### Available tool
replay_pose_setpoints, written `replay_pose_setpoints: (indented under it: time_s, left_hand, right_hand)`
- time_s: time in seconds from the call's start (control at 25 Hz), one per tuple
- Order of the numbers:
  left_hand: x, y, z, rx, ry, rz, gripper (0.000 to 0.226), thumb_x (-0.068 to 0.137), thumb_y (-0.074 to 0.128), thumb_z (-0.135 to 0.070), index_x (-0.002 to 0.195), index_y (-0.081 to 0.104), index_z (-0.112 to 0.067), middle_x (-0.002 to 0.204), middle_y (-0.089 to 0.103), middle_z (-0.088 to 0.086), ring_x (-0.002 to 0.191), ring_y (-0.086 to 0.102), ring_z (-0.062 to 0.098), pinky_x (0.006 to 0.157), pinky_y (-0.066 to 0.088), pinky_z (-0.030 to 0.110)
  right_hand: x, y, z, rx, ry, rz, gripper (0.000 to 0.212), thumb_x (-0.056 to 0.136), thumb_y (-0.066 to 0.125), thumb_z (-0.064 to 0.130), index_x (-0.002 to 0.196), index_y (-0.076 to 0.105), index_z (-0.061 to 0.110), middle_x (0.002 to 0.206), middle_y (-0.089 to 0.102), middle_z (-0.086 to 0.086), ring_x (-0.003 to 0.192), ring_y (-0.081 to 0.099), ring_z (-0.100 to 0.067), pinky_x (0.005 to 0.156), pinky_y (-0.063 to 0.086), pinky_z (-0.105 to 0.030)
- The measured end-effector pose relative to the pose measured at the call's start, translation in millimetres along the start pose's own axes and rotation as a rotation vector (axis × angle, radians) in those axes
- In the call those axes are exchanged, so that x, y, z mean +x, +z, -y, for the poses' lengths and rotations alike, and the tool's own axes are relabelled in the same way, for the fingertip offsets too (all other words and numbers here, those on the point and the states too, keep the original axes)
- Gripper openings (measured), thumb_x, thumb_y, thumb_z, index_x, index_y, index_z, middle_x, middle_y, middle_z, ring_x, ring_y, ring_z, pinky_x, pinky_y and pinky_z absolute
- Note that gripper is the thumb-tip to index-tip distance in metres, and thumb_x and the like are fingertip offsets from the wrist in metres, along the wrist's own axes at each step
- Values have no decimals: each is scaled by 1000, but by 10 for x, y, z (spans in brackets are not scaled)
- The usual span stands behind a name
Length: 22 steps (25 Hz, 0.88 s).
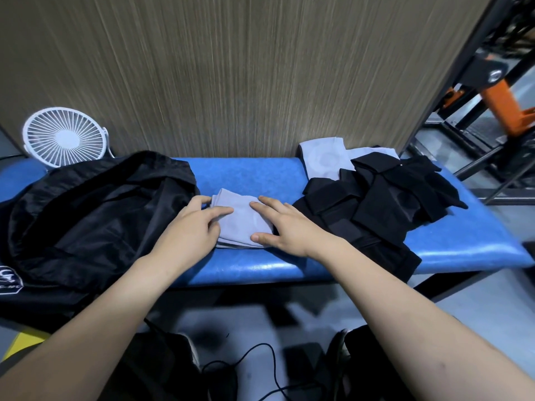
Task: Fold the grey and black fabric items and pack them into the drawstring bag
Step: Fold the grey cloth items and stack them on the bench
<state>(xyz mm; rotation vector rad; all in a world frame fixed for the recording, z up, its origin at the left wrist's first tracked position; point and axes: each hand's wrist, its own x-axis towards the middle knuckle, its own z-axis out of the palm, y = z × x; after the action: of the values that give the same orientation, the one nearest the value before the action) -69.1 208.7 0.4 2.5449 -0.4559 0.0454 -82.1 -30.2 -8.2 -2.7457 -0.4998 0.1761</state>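
Fingers of the left hand (192,224) pinch the folded grey cloth's (241,219) left edge while the right hand (282,225) presses flat, steadying the fold between drawstring bag (95,212) and black fabric pile (385,198) on the blue bench (254,172).

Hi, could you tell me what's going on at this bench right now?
A person is folding a grey fabric piece on the blue bench. The left hand grips its left edge, and the right hand presses flat on its right side. The black drawstring bag lies to the left; a pile of black fabric and more grey fabric wait on the right.
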Motion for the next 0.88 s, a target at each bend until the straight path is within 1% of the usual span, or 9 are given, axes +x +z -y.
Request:
replay_pose_setpoints:
  time_s: [0.08,0.12,0.2,0.24,0.32,0.44,0.56,0.76,0.88]
  left_hand:
    - [-27,-61,-76,5,12,-66,38,92,59,-22,126,65,-38,132,48,-11,112,55,15,96,46,32]
    - [-40,-103,-134,7,11,-124,34,91,62,-28,123,66,-39,124,49,-15,103,57,12,88,49,32]
    - [-41,-186,-259,15,8,-250,26,90,62,-36,116,67,-39,107,49,-17,88,54,7,73,46,30]
    - [-25,-210,-316,29,14,-289,24,90,61,-38,113,67,-40,104,49,-17,87,53,7,71,43,29]
    - [41,-212,-404,49,46,-312,22,91,60,-42,112,66,-41,102,50,-16,93,54,7,72,40,28]
    - [230,-104,-526,93,141,-318,25,90,54,-47,109,69,-40,100,55,-14,94,56,13,76,44,30]
    - [463,62,-689,138,203,-315,38,83,45,-51,109,70,-37,102,56,-12,94,53,15,79,45,32]
    - [794,253,-877,94,203,-329,35,84,58,-44,117,66,-35,111,54,-12,101,51,15,81,44,32]
    - [986,329,-991,49,180,-334,36,84,59,-43,119,65,-35,113,53,-11,103,52,16,83,44,33]
  right_hand:
    - [-46,-57,-32,54,-1,-63,75,94,56,58,157,29,28,165,23,1,148,27,-21,122,19,-38]
    - [-78,-87,-55,74,-4,-113,74,92,55,62,154,34,27,161,30,1,145,34,-22,120,24,-40]
    - [-159,-157,-106,99,0,-207,74,88,48,66,147,46,22,148,47,0,134,47,-21,114,35,-42]
    - [-204,-201,-130,91,7,-249,72,87,45,65,142,51,20,139,54,0,127,52,-22,109,39,-41]
    - [-290,-305,-186,40,37,-329,63,87,44,62,130,61,19,122,63,1,113,59,-22,100,45,-41]
    - [-328,-530,-340,-30,102,-410,44,90,52,53,119,67,24,110,66,7,106,61,-18,95,47,-39]
    - [-251,-804,-599,-75,212,-419,32,92,61,43,119,66,27,112,65,8,106,61,-16,94,48,-37]
    - [-2,-1157,-996,-179,328,-372,36,93,60,44,124,62,25,119,62,6,104,61,-18,86,49,-37]
    - [206,-1227,-1190,-210,348,-343,40,93,60,45,127,60,24,123,61,3,113,58,-20,88,49,-39]
